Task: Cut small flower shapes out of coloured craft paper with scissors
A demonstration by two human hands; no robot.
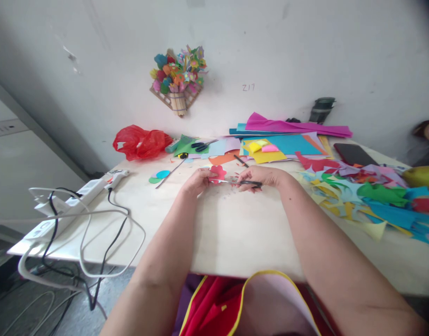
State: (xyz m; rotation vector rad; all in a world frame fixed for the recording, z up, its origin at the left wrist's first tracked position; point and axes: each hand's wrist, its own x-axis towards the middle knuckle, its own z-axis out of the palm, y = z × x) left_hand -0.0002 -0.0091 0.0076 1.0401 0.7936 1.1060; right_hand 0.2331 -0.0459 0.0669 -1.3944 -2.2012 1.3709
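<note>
My left hand pinches a small red paper flower shape above the middle of the white table. My right hand grips black-handled scissors, and their blades point left into the red paper. Both hands meet near the table's centre, with tiny paper snippets scattered just below them.
Coloured paper scraps pile up at the right, and paper sheets lie at the back. Another pair of scissors, a red plastic bag, a phone, a glue gun and a power strip with cables are around. A paper bouquet hangs on the wall.
</note>
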